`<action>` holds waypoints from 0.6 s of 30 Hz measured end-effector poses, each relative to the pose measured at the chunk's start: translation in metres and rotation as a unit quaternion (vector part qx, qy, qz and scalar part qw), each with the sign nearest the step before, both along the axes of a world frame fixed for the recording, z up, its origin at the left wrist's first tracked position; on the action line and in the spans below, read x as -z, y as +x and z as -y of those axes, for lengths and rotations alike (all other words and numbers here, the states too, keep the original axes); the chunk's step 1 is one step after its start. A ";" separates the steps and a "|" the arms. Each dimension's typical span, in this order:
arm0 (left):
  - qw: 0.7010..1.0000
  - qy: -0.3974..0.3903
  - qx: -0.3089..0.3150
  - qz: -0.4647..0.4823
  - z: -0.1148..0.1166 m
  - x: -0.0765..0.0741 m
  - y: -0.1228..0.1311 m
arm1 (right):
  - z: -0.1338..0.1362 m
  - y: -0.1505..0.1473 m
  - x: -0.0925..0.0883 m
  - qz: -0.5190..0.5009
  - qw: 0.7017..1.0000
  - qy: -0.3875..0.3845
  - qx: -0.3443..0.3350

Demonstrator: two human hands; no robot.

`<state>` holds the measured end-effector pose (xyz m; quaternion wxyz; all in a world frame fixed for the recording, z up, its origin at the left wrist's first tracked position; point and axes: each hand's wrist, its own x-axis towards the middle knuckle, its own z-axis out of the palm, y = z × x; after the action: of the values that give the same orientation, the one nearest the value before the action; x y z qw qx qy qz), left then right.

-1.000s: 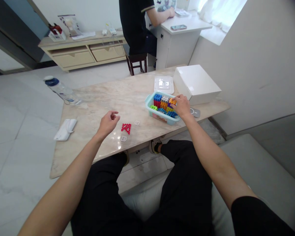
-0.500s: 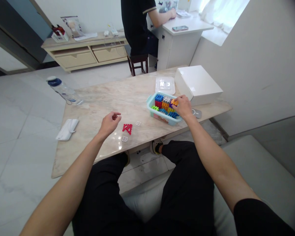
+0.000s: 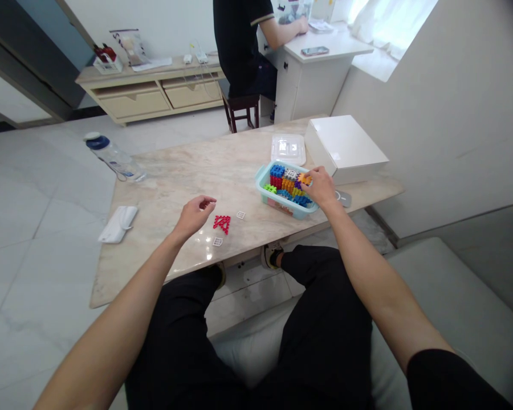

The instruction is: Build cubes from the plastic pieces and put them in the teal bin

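A light blue bin (image 3: 298, 212) holds stacked plastic pieces in blue, red, orange, green, white and purple. My right hand (image 3: 320, 185) is at the bin's right side, its fingers closed on an orange piece (image 3: 304, 179) in the bin. Over the table, just left of a red latticed piece (image 3: 222, 224), my left hand (image 3: 195, 215) hovers with its fingers curled but apart and nothing between them. One white grid piece (image 3: 240, 214) lies right of the red one, and another white grid piece (image 3: 218, 242) lies below it.
Behind the bin are a clear lid (image 3: 288, 149) and a white box (image 3: 349, 145). A grey device (image 3: 343, 198) lies right of the bin. On the left are a water bottle (image 3: 117, 159) and a white tissue pack (image 3: 118, 224). A person (image 3: 239, 45) sits at a far desk.
My left hand has moved slightly right, closer to the red piece. My right hand stays at the bin with little visible change.
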<state>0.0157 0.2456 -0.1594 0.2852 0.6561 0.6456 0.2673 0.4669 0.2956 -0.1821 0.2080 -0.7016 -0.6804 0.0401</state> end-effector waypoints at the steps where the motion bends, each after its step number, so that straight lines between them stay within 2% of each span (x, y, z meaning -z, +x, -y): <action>1: 1.000 -0.002 0.001 -0.001 0.000 -0.001 0.000 | -0.001 0.001 0.001 -0.002 1.000 0.001 -0.001; 11: 1.000 -0.009 0.007 -0.014 0.003 -0.005 0.004 | -0.002 0.005 0.007 -0.020 0.999 0.034 -0.013; 18: 0.999 -0.024 0.007 -0.024 0.003 -0.005 0.005 | 0.002 0.010 -0.009 -0.033 0.990 0.138 0.013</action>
<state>0.0203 0.2430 -0.1549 0.2867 0.6602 0.6538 0.2336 0.4770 0.2931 -0.1730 0.3256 -0.6729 -0.6633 -0.0337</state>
